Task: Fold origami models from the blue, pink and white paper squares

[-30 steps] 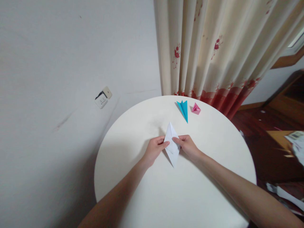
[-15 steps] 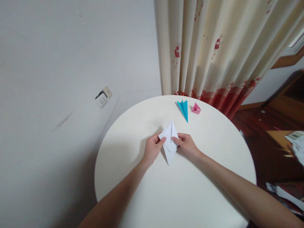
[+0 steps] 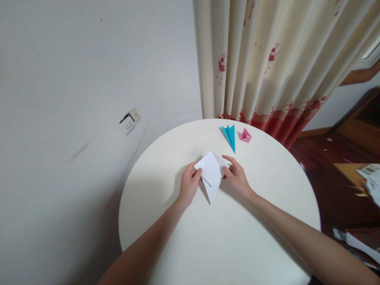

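Between my hands is a folded white sheet of paper [image 3: 210, 169], kite-shaped, with a long point toward me and a loose flap along its lower left. My left hand [image 3: 190, 181] pinches its left corner, thumb on top and fingers beneath. At the right edge, my right hand [image 3: 236, 175] grips the paper between thumb and fingers, its index finger lifted away from the sheet. Beyond the paper, a blue paper plane [image 3: 229, 137] and a small pink folded paper piece [image 3: 245, 135] lie on the table.
The round white table [image 3: 190, 253] stands against a pale wall [image 3: 74, 71] with a socket [image 3: 127, 124]. A cream curtain with red flowers [image 3: 252, 59] hangs behind. Papers [image 3: 371, 180] lie on a wooden surface at the right.
The paper's right side has spread outward, and its centre slit no longer shows. My right hand has shifted slightly right to the edge, its index finger now raised.
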